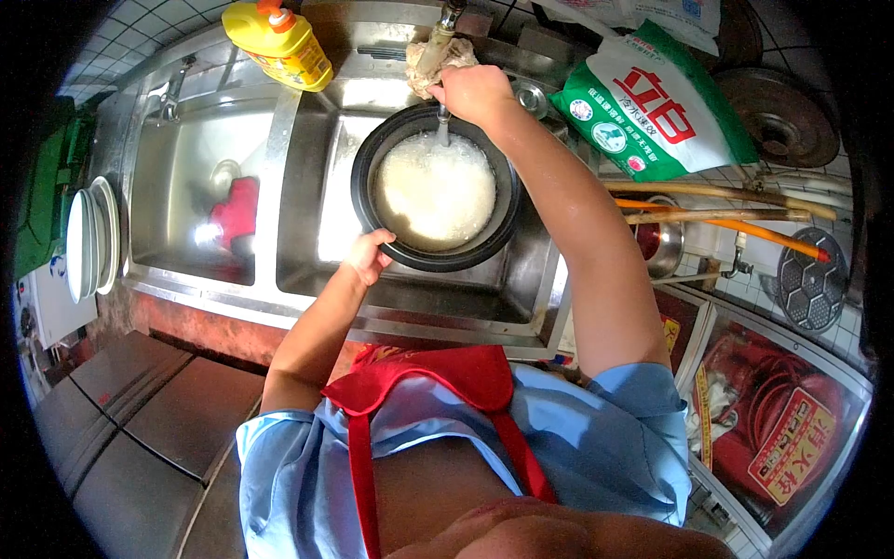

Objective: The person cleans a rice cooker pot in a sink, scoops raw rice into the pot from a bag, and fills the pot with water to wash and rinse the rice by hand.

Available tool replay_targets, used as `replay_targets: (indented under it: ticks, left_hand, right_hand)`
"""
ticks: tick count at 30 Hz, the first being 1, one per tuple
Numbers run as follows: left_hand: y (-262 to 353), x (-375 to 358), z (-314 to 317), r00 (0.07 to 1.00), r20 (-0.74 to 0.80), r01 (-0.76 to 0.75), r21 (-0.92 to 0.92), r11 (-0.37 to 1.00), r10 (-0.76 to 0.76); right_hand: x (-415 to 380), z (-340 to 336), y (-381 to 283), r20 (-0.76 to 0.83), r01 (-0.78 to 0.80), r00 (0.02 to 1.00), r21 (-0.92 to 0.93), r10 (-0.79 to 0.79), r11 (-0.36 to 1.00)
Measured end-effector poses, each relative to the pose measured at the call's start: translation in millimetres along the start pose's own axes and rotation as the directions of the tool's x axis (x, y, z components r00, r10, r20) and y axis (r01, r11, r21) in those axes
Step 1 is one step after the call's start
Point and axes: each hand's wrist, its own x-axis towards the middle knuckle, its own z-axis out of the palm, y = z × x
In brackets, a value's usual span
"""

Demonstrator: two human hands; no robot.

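Observation:
A black round pot (pixel 366 160) sits in the right-hand sink basin, holding cloudy, pale, frothy liquid (pixel 433 196). My left hand (pixel 371 256) grips its near-left rim, thumb at the edge and the other fingers partly hidden below. At the back of the sink, my right hand (pixel 473 93) is closed around the lower spout of the faucet (pixel 452 17); its fingertips are partly hidden. A beige rag (pixel 431 63) is bunched around the faucet just above that hand. From the spout, a stream of water (pixel 442 128) runs into the pot.
The left basin (pixel 177 158) holds a red cloth (pixel 237 212). A yellow bottle (pixel 277 47) stands behind the divider. White plates (pixel 93 238) lean at far left. On the right are a green-and-white detergent bag (pixel 652 107), wooden sticks (pixel 717 191) and a metal pot (pixel 666 244).

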Motion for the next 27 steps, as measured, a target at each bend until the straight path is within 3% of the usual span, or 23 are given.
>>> replay_targets:
  ticks: [16,19,27]
  left_hand:
    - [3.2,-6.0,5.0,0.999,-0.033,-0.011,0.000,1.000,0.011]
    - [1.1,0.0,-4.8,1.000,0.022,-0.002,0.030,1.000,0.001]
    - [3.0,-1.6,5.6,0.996,-0.080,-0.039,0.018,0.999,0.040]
  right_hand:
    - [-1.6,-0.8,0.8,-0.021,0.007,1.000,0.042,-0.006,0.999]
    - [-2.6,-1.8,-1.0,-0.017,0.001,1.000,0.053,0.000,0.999]
    - [-4.7,-4.7,-1.8,-0.003,-0.007,1.000,0.053,0.007,0.999]
